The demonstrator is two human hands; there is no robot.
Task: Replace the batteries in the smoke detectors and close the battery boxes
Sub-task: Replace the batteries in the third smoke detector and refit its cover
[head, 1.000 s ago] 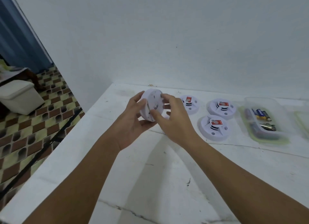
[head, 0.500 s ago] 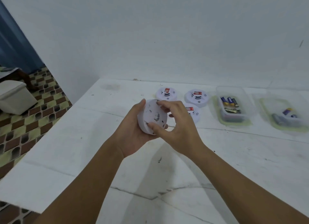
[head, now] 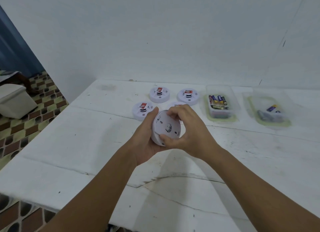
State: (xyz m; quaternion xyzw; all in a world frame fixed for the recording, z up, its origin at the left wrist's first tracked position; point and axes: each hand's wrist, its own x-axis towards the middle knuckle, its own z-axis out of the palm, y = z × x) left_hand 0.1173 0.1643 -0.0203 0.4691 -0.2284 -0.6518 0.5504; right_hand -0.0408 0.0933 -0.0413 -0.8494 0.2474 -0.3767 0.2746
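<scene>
two bare forearms reach in from the bottom edge over a white table (head: 72,162) with dark cracks running across its top. above the table, both hands meet on one white round smoke detector (head: 166,127), held tilted with its flat back turned toward the camera. the left hand (head: 147,140) cups it from the left and below, the thumb lying along the upper left rim. the right hand (head: 187,131) closes on it from the right, its thumb pressed on the lower rim and its fingers (head: 174,111) curled over the top edge, so both hands are clamped on the same detector. just beyond the hands four more detectors lie on the table: one at the near left (head: 142,110) partly behind the left thumb, one mostly hidden behind the right fingers (head: 175,104), and two farther back, left (head: 159,94) and right (head: 187,96). those in clear view show a red label on top. to the right of them stands a clear plastic box (head: 220,103) with batteries (head: 217,100) inside, and further right a second clear box (head: 270,110) with a few batteries in it. behind everything rises a plain white wall (head: 173,32). off the table's left side a patterned tile floor (head: 26,127) shows, with a pale lidded bin (head: 15,102) on it.
</scene>
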